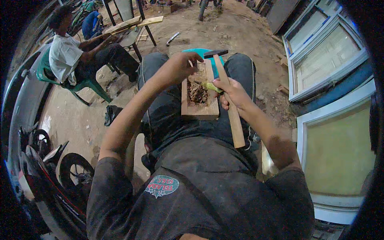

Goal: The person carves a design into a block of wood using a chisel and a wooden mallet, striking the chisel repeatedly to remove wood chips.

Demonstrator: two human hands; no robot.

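Right hand (237, 94) closed around hammer (234, 120), yellow-green handle (210, 86) at its fingers. Left hand (181, 69) bent over far end of block (200, 111); grip cannot be determined. Block lies between the thighs, chips (199, 95) in its hollow.

The block (200, 111) lies on the lap (164, 96), with chips (196, 95) in it. At right stand framed panels (336, 156), at left a co-worker (66, 54) sits on a chair (86, 89).

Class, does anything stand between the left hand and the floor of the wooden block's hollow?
Yes: brown wood chips hide the floor in the near part of the hollow. Nothing visible stands between the left hand and the wooden block itself.
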